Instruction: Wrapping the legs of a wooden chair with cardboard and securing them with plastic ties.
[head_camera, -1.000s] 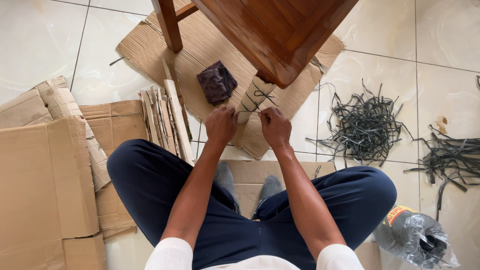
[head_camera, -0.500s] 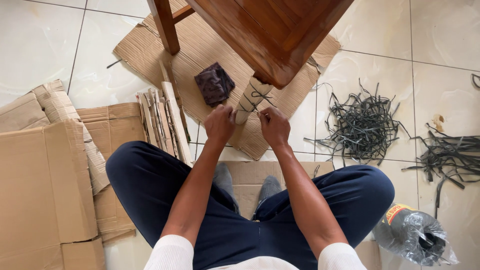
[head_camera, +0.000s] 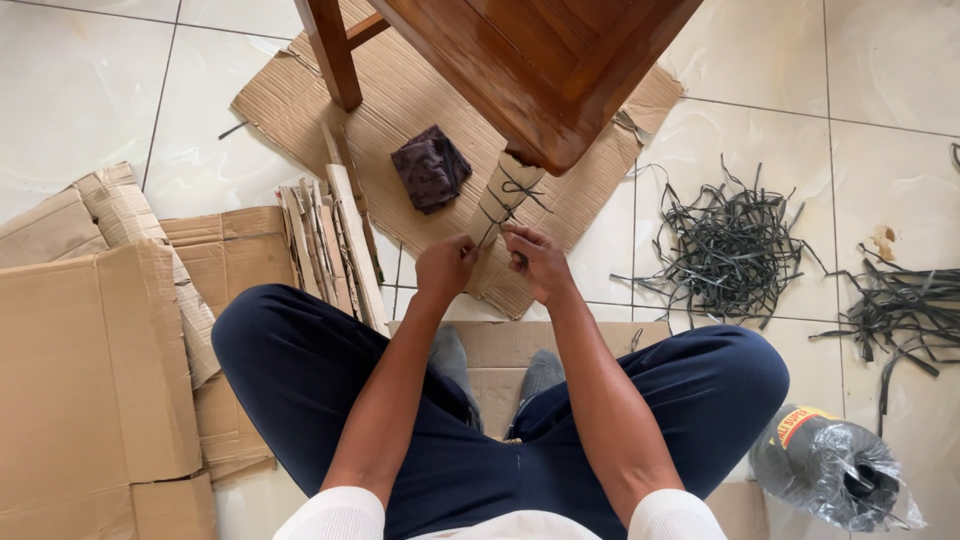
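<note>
A brown wooden table (head_camera: 545, 60) stands on a cardboard sheet (head_camera: 420, 95). Its near leg (head_camera: 503, 197) is wrapped in cardboard and tied round with thin dark strap. My left hand (head_camera: 444, 266) and my right hand (head_camera: 536, 262) sit at the lower end of that wrapped leg, close together. Each pinches an end of the dark strap (head_camera: 497, 228). I sit cross-legged in dark blue trousers right behind the leg.
A dark folded cloth (head_camera: 431, 166) lies under the table. Cardboard strips (head_camera: 330, 245) and flattened boxes (head_camera: 95, 360) lie at the left. Cut dark straps are heaped (head_camera: 730, 250) at the right, more (head_camera: 905, 310) farther right. A plastic-wrapped strap roll (head_camera: 835, 470) rests by my right knee.
Both hands have dropped a little lower along the wrapped leg and come closer together, still holding the strap ends. The view has shifted slightly.
</note>
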